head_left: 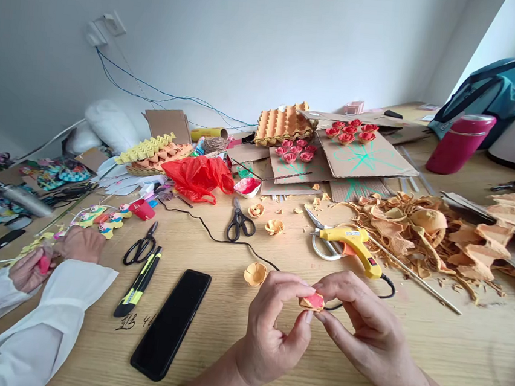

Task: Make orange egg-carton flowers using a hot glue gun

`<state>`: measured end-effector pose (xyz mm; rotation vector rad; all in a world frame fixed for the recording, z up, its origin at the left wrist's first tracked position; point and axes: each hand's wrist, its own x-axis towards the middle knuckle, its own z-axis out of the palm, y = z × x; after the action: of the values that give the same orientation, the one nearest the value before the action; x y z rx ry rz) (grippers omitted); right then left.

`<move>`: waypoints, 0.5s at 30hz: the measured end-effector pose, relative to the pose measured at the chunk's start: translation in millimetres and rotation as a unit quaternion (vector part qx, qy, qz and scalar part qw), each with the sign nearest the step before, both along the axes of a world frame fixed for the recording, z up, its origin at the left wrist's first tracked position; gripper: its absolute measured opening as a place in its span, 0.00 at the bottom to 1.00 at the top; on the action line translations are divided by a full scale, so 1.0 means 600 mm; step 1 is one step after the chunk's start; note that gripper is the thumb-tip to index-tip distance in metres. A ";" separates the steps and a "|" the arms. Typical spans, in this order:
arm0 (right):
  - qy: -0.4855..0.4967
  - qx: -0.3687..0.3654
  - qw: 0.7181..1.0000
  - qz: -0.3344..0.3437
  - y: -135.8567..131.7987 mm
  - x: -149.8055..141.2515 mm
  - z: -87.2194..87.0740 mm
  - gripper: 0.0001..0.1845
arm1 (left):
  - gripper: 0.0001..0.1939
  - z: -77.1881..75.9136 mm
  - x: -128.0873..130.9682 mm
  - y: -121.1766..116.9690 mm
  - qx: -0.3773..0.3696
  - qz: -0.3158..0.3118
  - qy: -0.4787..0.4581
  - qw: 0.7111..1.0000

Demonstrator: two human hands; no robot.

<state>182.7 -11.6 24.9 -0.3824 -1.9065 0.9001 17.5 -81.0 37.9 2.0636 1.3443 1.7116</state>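
Note:
Between the fingertips of both my hands is a small flower piece [312, 301], orange at the edges with a red inside, made of what looks like egg-carton pulp. My left hand [277, 331] pinches it from the left with thumb and forefinger. From the right, my right hand [362, 324] grips its other side. Just beyond my left hand lies an orange pulp cup [255, 273]. Two more petalled cups [275, 226] sit farther back. A yellow hot glue gun [353, 246] rests on its side beyond my right hand, close to white-handled scissors [326, 246].
A black phone [171, 324], a utility knife [138, 282] and black scissors [142, 247] lie to the left. Red flowers [345, 138] stand on cardboard at the back. Pulp scraps [422, 227] are heaped on the right. A co-worker's hands [82, 244] work at far left.

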 end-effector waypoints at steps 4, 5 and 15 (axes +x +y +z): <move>0.002 -0.003 1.000 0.000 0.003 -0.002 -0.002 0.17 | 0.16 0.001 -0.002 0.001 -0.004 0.004 0.009 1.000; 0.003 -0.005 1.000 -0.001 0.004 -0.002 -0.003 0.16 | 0.16 0.000 -0.002 0.001 -0.006 0.004 0.010 1.000; 0.004 -0.023 1.000 -0.007 0.005 -0.007 -0.004 0.13 | 0.15 -0.002 -0.005 0.005 -0.016 0.012 0.022 1.000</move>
<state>178.4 -8.4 22.5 -0.4192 -1.8754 0.9364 14.3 -77.8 36.4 2.0878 1.4057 1.6538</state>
